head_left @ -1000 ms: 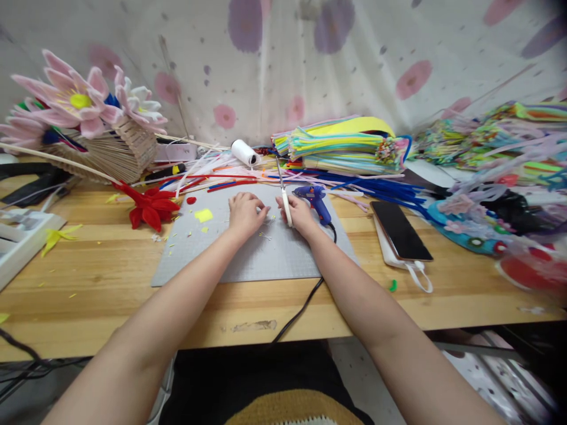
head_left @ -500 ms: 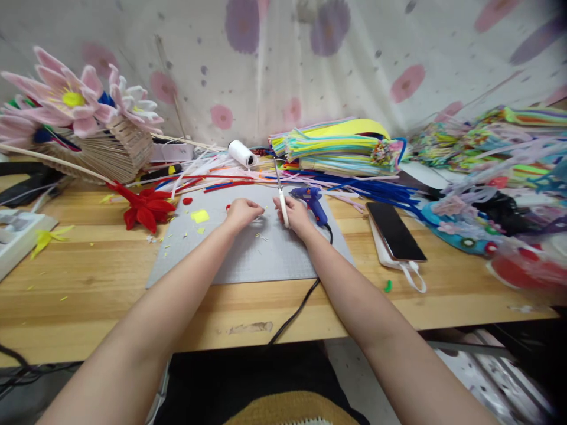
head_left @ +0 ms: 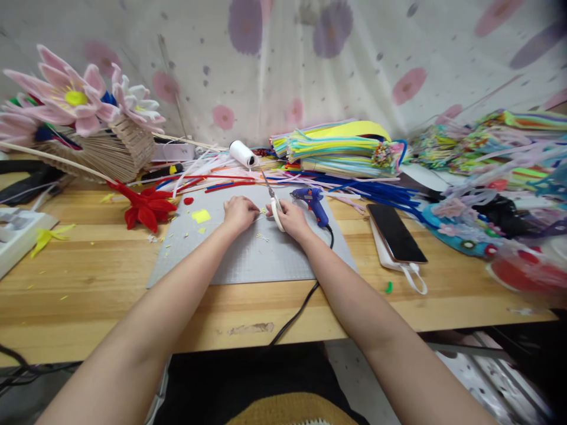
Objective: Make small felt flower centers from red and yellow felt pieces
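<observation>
Over the grey cutting mat (head_left: 230,265), my left hand (head_left: 240,213) is closed in a pinch on a thin white strand, with small yellow bits by the fingertips. My right hand (head_left: 292,219) is closed around the white handles of a pair of scissors (head_left: 277,213), whose blades point away and slightly left. A small gap separates the two hands. Several thin white strands with yellow tips (head_left: 262,237) lie on the mat below them. A yellow piece (head_left: 201,216) and a small red piece (head_left: 188,201) rest left of my left hand. Right of the scissors lies a blue glue gun (head_left: 312,203).
A red flower (head_left: 148,208) on a stick lies at left, before a woven basket (head_left: 110,147) with pink flowers. Behind the mat are a white thread spool (head_left: 241,153) and pipe cleaner bundles (head_left: 336,147). A phone (head_left: 396,233) lies right; the glue gun's black cord (head_left: 295,316) crosses the front edge.
My right hand has moved a little left, and the scissors now tilt further left, closer to my left hand. My left hand stays in nearly the same place.
</observation>
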A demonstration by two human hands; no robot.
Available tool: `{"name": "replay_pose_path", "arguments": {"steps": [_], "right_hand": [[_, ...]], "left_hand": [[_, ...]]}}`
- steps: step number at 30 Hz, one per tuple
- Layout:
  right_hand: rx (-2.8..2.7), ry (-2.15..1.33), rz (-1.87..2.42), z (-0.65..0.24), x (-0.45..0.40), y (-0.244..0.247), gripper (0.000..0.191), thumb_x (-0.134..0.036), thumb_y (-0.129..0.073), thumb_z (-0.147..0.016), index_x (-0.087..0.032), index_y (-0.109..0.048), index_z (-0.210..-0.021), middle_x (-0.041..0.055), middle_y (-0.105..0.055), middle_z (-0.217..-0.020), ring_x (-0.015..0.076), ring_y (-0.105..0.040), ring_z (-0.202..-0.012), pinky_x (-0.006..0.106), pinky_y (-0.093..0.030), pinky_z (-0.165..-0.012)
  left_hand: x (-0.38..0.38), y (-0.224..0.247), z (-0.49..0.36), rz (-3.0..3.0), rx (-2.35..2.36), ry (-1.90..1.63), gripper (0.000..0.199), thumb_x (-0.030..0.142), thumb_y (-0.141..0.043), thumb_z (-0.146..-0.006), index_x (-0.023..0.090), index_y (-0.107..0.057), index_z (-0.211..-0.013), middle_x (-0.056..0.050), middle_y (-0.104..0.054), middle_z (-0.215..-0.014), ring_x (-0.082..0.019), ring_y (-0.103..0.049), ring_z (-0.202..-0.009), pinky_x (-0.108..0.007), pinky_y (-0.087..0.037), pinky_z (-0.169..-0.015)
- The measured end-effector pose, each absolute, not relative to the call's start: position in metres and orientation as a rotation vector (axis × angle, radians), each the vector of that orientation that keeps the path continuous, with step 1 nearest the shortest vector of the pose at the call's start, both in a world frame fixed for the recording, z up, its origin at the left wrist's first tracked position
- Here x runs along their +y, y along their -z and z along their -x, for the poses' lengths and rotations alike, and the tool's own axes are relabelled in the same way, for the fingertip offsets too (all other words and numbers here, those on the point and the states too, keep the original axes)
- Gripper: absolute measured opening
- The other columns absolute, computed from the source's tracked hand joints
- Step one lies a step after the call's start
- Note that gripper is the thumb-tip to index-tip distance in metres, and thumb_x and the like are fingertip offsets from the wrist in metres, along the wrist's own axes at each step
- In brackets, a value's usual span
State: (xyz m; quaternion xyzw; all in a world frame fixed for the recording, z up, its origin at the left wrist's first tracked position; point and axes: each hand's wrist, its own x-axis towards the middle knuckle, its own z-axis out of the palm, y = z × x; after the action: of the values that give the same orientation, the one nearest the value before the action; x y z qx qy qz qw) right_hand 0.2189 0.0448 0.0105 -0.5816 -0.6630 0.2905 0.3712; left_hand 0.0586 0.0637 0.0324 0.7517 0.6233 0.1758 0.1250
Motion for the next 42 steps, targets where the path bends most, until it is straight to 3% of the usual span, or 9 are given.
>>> {"name": "replay_pose_path", "arguments": {"steps": [9, 14, 18, 21, 27, 34, 42], "right_hand": [[-1.678, -0.778, 1.530, -0.216, 0.045, -0.013, 0.032, -0.052, -0.050, -0.081, -0.022, -0.062, -0.085, 0.0012, -0.071, -0.083, 0.0172, -0.064, -0.083, 0.028, -0.044, -0.072], [-1.622, -0.834, 1.515, -0.216, 0.043, -0.014, 0.033, -0.053, -0.049, -0.081, -0.022, -0.062, -0.086, 0.0001, -0.071, -0.078, 0.0163, -0.064, -0.078, 0.027, -0.043, -0.070], [-1.616, -0.841, 1.496, -0.217, 0.044, -0.012, 0.032, -0.051, -0.049, -0.081, -0.023, -0.062, -0.088, -0.0005, -0.071, -0.078, 0.0148, -0.064, -0.076, 0.026, -0.043, -0.069], [-1.636, -0.813, 1.513, -0.217, 0.045, -0.012, 0.032, -0.051, -0.049, -0.081, -0.022, -0.062, -0.085, -0.0009, -0.071, -0.078, 0.0140, -0.062, -0.073, 0.025, -0.042, -0.066], [-1.600, -0.829, 1.498, -0.217, 0.045, -0.013, 0.033, -0.053, -0.049, -0.081, -0.022, -0.062, -0.083, -0.0018, -0.069, -0.072, 0.0116, -0.060, -0.066, 0.022, -0.040, -0.059], [-1.469, -0.958, 1.411, -0.219, 0.050, -0.007, 0.041, -0.058, -0.048, -0.079, -0.019, -0.061, -0.085, 0.0008, -0.069, -0.071, 0.0070, -0.053, -0.048, 0.018, -0.038, -0.046], [-1.432, -0.985, 1.428, -0.220, 0.054, -0.005, 0.041, -0.058, -0.050, -0.077, -0.018, -0.059, -0.083, 0.0013, -0.070, -0.072, 0.0060, -0.053, -0.046, 0.017, -0.039, -0.046]], "left_hand": [[0.056, -0.032, -0.047, -2.179, 1.850, -0.679, 0.017, 0.031, -0.058, -0.076, 0.025, -0.071, -0.083, -0.006, -0.066, -0.102, -0.028, -0.050, -0.105, -0.044, -0.033, -0.088], [0.043, -0.033, -0.049, -2.239, 1.732, -0.856, 0.024, 0.030, -0.046, -0.085, 0.023, -0.066, -0.095, -0.004, -0.068, -0.097, -0.021, -0.055, -0.095, -0.041, -0.030, -0.089], [0.028, -0.032, -0.040, -2.431, 1.528, -0.706, 0.018, 0.031, -0.056, -0.079, 0.022, -0.065, -0.091, -0.002, -0.064, -0.079, -0.020, -0.054, -0.086, -0.039, -0.030, -0.087], [0.023, -0.028, -0.029, -2.556, 1.228, -0.544, 0.021, 0.036, -0.060, -0.077, 0.022, -0.065, -0.093, -0.002, -0.061, -0.080, -0.019, -0.052, -0.086, -0.036, -0.032, -0.085], [0.028, -0.023, -0.026, -2.669, 1.123, -0.444, 0.016, 0.032, -0.056, -0.081, 0.021, -0.065, -0.088, -0.005, -0.060, -0.087, -0.020, -0.049, -0.092, -0.036, -0.033, -0.083], [0.027, -0.026, -0.034, -2.773, 1.152, -0.332, 0.015, 0.024, -0.049, -0.083, 0.018, -0.063, -0.082, -0.008, -0.060, -0.088, -0.022, -0.048, -0.093, -0.037, -0.036, -0.082], [0.051, -0.048, -0.015, -2.399, 1.554, -0.629, 0.014, 0.027, -0.053, -0.075, 0.018, -0.063, -0.075, -0.005, -0.063, -0.081, -0.018, -0.054, -0.080, -0.032, -0.040, -0.079]]}}
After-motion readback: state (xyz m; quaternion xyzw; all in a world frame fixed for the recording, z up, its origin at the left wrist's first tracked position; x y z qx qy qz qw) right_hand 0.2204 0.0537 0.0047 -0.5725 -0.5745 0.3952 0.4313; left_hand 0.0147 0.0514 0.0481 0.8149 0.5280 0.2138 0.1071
